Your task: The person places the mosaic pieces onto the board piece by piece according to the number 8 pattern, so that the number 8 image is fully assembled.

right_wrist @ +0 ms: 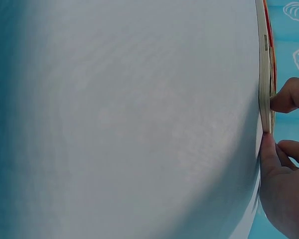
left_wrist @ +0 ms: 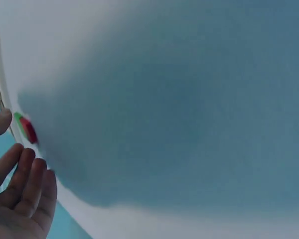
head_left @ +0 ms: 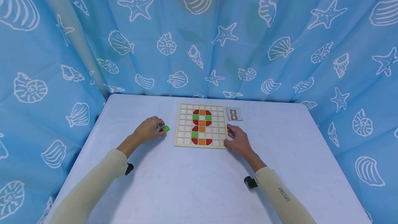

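A light wooden grid board [head_left: 184,141] lies on the table, with red, orange and green tiles set in it in a figure-like pattern. My right hand [head_left: 238,140] holds its near right corner, the thumb and bent fingers against the edge. In the right wrist view, the board's side [right_wrist: 264,64] meets those fingertips. Left of the board, my left hand [head_left: 149,129] is over a green tile [head_left: 166,128] and a red tile [head_left: 161,130]. The left wrist view shows the red tile [left_wrist: 28,130] beyond the spread thumb and fingers, with a gap around it.
A small printed pattern card [head_left: 234,113] lies just right of the board's far corner. White cloth covers the table [head_left: 199,182]. Blue curtains [head_left: 199,27] with shells and starfish hang behind and at both sides.
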### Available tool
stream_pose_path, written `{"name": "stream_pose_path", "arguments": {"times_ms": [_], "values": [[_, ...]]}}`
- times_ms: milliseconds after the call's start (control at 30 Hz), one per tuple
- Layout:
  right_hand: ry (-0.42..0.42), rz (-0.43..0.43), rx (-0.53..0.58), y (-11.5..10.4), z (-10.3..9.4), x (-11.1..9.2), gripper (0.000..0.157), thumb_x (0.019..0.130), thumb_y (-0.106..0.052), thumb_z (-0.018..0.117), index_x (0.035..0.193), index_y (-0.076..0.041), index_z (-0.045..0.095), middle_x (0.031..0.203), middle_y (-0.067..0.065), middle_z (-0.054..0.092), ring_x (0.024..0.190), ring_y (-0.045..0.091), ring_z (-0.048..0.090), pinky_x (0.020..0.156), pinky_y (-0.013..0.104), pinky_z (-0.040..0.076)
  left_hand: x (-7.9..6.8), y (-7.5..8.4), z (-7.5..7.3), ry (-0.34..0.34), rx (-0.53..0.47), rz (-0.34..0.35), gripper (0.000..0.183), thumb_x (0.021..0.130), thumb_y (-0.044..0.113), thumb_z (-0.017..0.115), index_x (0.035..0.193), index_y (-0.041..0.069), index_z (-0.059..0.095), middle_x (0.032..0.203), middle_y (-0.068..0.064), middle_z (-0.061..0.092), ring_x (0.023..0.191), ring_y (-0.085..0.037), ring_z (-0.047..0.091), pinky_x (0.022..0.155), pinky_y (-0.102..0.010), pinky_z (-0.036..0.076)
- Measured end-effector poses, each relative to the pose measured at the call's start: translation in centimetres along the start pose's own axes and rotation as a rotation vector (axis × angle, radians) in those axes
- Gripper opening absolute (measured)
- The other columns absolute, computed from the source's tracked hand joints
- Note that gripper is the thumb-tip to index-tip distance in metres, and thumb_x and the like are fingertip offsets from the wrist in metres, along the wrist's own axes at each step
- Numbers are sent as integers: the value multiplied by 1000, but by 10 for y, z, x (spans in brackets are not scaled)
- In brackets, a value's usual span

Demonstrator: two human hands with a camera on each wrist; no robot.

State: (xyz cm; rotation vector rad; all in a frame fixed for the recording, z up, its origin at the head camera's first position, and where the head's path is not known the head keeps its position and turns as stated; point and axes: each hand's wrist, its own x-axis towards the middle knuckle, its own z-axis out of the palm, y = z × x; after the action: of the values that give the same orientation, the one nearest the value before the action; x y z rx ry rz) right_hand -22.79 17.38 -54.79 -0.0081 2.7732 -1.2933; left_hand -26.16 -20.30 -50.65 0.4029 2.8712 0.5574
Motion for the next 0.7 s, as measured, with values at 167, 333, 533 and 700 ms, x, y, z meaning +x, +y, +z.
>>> {"name": "stream_pose_path", "arguments": {"times_ms": [167, 333, 533, 700], "values": [[0, -4, -3, 2, 0, 2, 74, 82, -10, 71, 148, -7, 39, 137, 11, 49, 127, 24, 50, 100, 34, 45, 8, 5, 6, 8, -7, 32, 34, 83, 23, 77, 109, 3, 68, 96, -6, 59, 86, -19, 55, 82, -34, 52], [-4, -6, -3, 2, 0, 3, 74, 81, -10, 72, 148, -7, 40, 137, 10, 49, 126, 23, 51, 99, 34, 45, 18, 4, 8, 21, -60, 52, 26, 84, 8, 74, 109, 4, 69, 98, -5, 60, 89, -19, 56, 84, -34, 51], [-2, 1, 3, 1, 0, 1, 73, 82, -9, 71, 148, -7, 40, 136, 11, 49, 125, 24, 51, 99, 34, 45, 25, 5, 10, 1, -78, 70, 36, 83, 7, 73, 118, 3, 65, 112, -9, 62, 105, -24, 57, 95, -40, 48], [2, 2, 3, 1, 0, 0, 73, 82, -10, 72, 147, -8, 40, 136, 9, 50, 125, 23, 51, 99, 34, 45, 25, 8, 11, -5, -133, 49, 40, 84, 6, 72, 123, 3, 61, 117, -10, 61, 107, -25, 56, 97, -40, 47]]}}
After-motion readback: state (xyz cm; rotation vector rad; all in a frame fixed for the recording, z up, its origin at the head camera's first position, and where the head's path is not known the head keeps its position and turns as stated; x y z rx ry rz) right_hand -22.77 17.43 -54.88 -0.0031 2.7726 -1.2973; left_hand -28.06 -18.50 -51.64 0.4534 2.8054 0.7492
